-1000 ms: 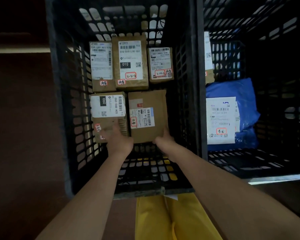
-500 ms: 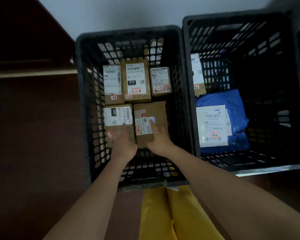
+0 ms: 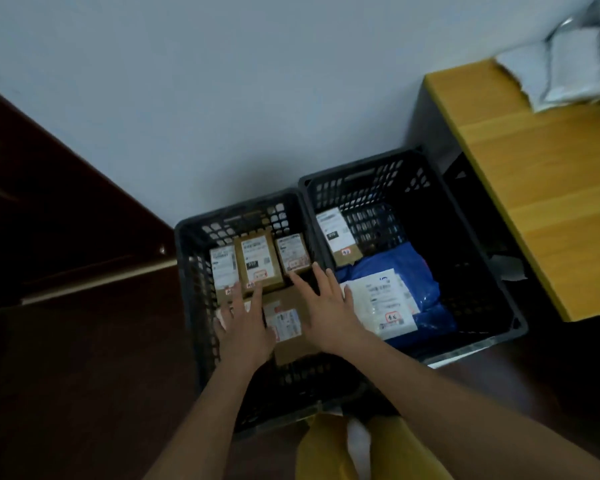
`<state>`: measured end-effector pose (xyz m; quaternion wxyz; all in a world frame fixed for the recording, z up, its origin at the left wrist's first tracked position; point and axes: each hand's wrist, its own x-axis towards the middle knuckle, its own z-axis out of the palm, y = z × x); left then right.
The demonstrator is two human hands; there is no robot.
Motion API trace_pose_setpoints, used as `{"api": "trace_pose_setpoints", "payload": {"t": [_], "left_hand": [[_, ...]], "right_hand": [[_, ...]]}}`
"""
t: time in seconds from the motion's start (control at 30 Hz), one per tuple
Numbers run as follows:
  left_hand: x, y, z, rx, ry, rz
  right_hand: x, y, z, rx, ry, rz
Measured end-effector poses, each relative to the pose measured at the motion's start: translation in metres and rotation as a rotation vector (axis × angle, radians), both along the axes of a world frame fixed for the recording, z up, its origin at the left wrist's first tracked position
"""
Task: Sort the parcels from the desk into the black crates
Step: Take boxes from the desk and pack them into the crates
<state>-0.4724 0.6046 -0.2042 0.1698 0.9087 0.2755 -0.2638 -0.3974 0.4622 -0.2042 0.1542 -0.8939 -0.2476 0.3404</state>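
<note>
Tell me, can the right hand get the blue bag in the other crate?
Probably yes. The right hand is open and holds nothing, right beside the right crate. The blue bag lies on top with its white label showing, and only the low crate wall stands between them.

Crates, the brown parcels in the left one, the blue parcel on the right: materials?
Black crates: look like moulded rigid plastic, matte, going by the lattice walls. Brown parcels: apparently corrugated cardboard, flat tan faces, square edges, white paper labels stuck on. Blue parcel: probably a soft plastic mailer bag, slightly glossy and creased; exact film unclear.
</note>
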Motion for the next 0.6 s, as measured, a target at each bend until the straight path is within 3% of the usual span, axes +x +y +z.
{"api": "trace_pose_setpoints", "payload": {"t": [0.23, 0.6], "left_hand": [[0.048, -0.072, 0.049, 0.135, -0.076, -0.19], [0.122, -0.321, 0.106, 0.154, -0.166, -0.364]], "right_hand": [[0.028, -0.087, 0.051, -0.169, -0.336, 0.098], [0.084, -0.355, 0.113, -0.212, -0.458, -0.123]]}}
